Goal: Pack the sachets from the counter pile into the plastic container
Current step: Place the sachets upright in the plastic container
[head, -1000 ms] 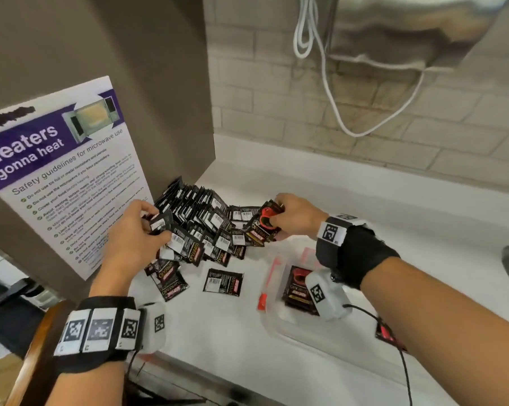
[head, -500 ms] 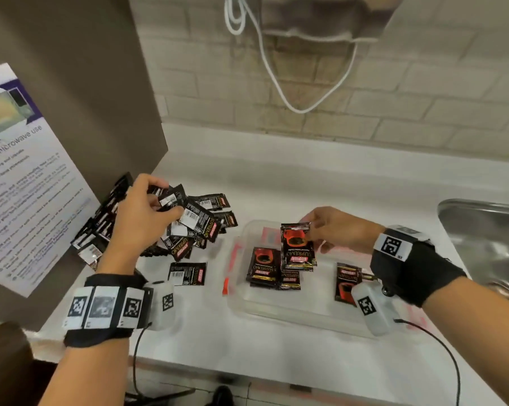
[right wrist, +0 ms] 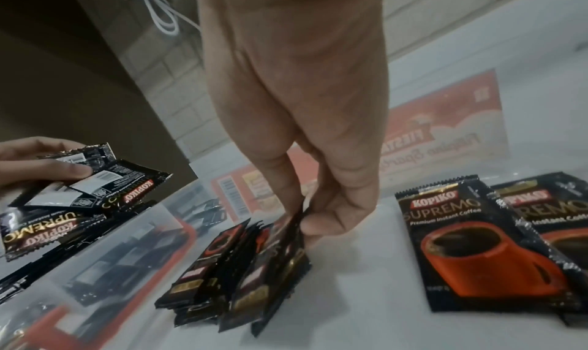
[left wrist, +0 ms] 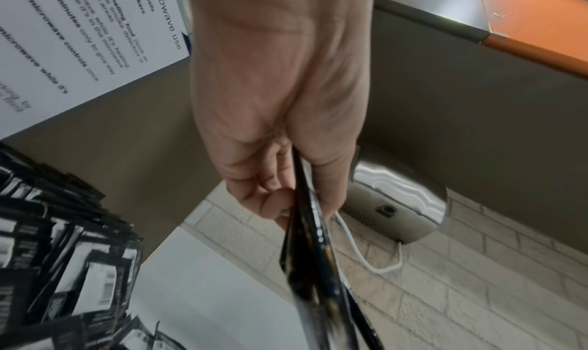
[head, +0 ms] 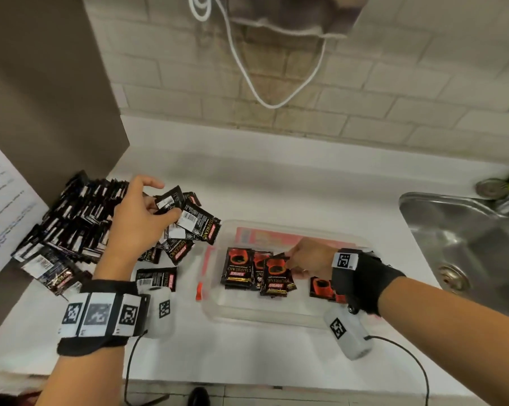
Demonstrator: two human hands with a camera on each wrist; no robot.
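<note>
A big pile of black coffee sachets [head: 71, 224] lies on the white counter at the left, against a brown panel. My left hand [head: 142, 221] hovers over the pile's right edge and grips several sachets [head: 199, 225] fanned toward the container; they show edge-on [left wrist: 305, 249] in the left wrist view. The clear plastic container [head: 276, 319] sits mid-counter with a few stacks of sachets [head: 238, 268] inside. My right hand [head: 309, 259] is inside it, pinching the top edge of one sachet [head: 276, 278] that leans on a stack [right wrist: 229, 275]. More sachets [right wrist: 477, 242] lie flat to the right.
A steel sink [head: 464, 247] is set into the counter at the right. A loose sachet [head: 156, 278] lies on the counter between pile and container. A white cord [head: 247, 68] hangs from a wall-mounted dryer [left wrist: 397, 199]. A poster [left wrist: 79, 40] covers the left panel.
My right hand carried a sachet from the pile into the container and lowered it onto a stack. My left hand lifted a bunch of sachets from the pile and moved it rightward.
</note>
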